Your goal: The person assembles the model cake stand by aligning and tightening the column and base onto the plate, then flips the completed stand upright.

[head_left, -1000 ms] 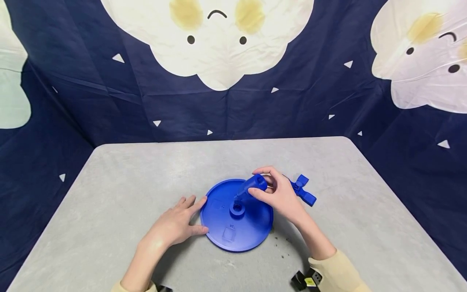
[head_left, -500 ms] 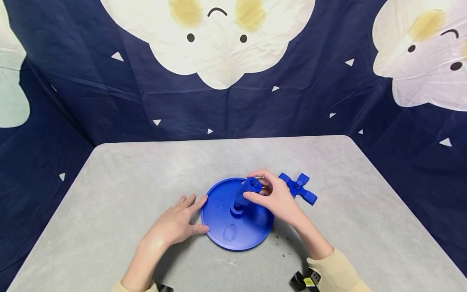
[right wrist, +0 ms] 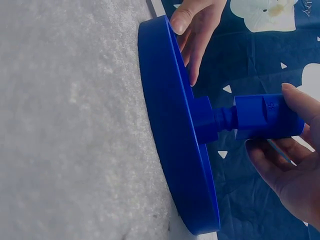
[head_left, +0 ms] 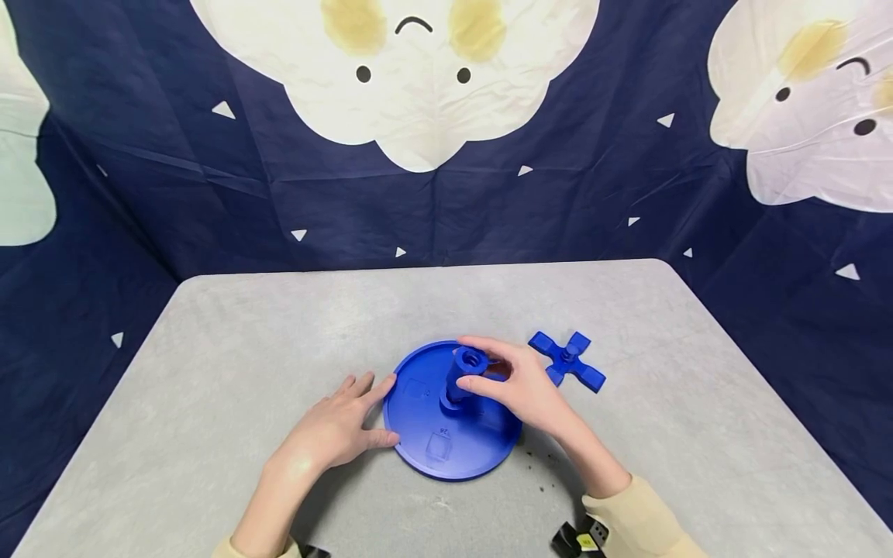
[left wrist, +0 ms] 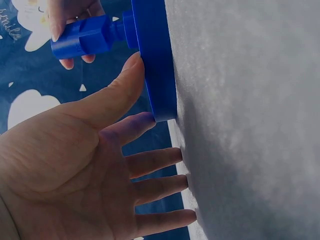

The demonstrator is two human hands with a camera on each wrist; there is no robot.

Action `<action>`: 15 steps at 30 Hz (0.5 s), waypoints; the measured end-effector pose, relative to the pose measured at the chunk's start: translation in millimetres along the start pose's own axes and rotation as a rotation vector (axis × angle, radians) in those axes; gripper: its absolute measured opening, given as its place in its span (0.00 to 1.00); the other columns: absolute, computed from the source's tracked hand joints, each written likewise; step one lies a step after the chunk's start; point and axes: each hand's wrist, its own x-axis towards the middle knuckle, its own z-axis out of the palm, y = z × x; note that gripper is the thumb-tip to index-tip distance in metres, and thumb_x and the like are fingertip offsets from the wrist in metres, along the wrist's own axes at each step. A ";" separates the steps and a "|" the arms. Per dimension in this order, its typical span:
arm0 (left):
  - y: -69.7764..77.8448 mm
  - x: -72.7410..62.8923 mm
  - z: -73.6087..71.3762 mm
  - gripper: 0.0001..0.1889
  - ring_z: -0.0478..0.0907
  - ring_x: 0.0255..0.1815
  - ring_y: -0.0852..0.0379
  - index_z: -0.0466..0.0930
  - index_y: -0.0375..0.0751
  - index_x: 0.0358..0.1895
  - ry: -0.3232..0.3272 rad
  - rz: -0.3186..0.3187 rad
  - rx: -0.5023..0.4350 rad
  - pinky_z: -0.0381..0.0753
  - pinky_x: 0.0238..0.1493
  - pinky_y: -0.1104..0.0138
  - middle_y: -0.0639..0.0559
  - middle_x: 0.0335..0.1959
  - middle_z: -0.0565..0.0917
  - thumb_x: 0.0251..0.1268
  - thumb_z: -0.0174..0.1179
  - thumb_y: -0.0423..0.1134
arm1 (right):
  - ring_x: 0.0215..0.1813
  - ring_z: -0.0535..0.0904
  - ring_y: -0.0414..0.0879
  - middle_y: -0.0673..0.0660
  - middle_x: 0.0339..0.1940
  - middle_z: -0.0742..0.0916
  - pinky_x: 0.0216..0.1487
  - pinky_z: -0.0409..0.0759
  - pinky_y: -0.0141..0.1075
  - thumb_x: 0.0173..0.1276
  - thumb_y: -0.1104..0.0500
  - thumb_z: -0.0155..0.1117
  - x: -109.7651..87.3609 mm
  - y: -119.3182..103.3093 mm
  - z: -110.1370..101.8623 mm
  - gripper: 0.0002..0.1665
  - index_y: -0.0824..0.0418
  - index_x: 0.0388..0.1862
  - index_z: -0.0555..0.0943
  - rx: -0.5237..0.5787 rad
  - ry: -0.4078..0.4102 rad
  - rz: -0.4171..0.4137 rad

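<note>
R hand [head_left: 519,380] grips blue cyl. [head_left: 457,378], thumb on near side, fingers round far side; cyl. stands approx. upright, hollow end up, over ctr of blue round dish [head_left: 481,442]. In dish: raised collar [right wrist: 204,120], w/ cyl.'s threaded neck [right wrist: 225,118] at its mouth, some thread showing; can't tell how deep it sits. Square outline [head_left: 439,446] on dish floor, approx. 7 o'clock. L hand [head_left: 335,426] isn't grasping: fingers straight & spread, thumb & index touching dish rim at approx. 8 & 10 o'clock. Blue 4-arm cross [head_left: 569,355], peg at hub, lies on grey table [head_left: 279,333] at 2 o'clock from dish, just past R hand. Dark crumbs [head_left: 542,489] at approx. 4 o'clock, near rim.
</note>
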 end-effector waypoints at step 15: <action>0.8 2.4 1.9 0.47 0.54 0.81 0.25 0.62 0.49 0.80 -0.023 -0.027 -0.009 0.62 0.73 0.29 0.31 0.80 0.62 0.60 0.70 0.61 | 0.66 0.81 0.40 0.42 0.64 0.85 0.67 0.82 0.40 0.67 0.52 0.75 0.2 0.7 6.0 0.26 0.41 0.64 0.82 -0.007 -0.059 0.010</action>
